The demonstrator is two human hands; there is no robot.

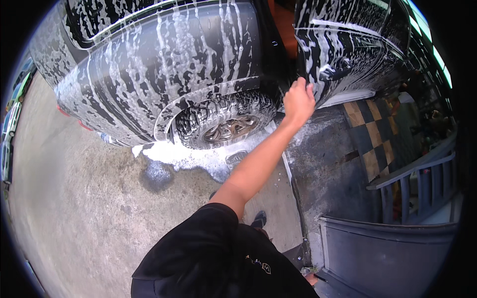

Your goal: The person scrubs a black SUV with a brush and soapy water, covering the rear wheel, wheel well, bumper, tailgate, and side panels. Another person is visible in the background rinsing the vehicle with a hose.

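**Hand on the edge of a soaped car door**

Black sleeve (pixel 198 248) fills the bottom of the picture, and from it one bare forearm stretches up and to the right toward a dark vehicle (pixel 164 64) streaked all over with white foam. It is taken here for the person's left hand (pixel 298 99), since the arm leaves the left shoulder, though the wide lens leaves some doubt. The hand sits right at the rear edge of the open door (pixel 343 49), with fingers curled around or against that edge; the back of the hand faces the camera, so whether the fingers truly clasp the panel or only press on it cannot be told. No cloth or sponge shows in the hand.

The door edge runs roughly up and down in the picture, rising from the hand toward the top of the frame, with the panel itself spreading away to the right. The gap between door and body opens just left of the hand, dark with an orange patch (pixel 284 25) high inside. Below and to the left stands the knobbly rear tyre (pixel 226 124) under its soaped arch, with a pool of suds (pixel 198 159) on the wet concrete floor (pixel 89 198) beneath it.

No other hand is in view. Grey railings (pixel 422 184) and a chequered mat (pixel 372 129) lie to the right.
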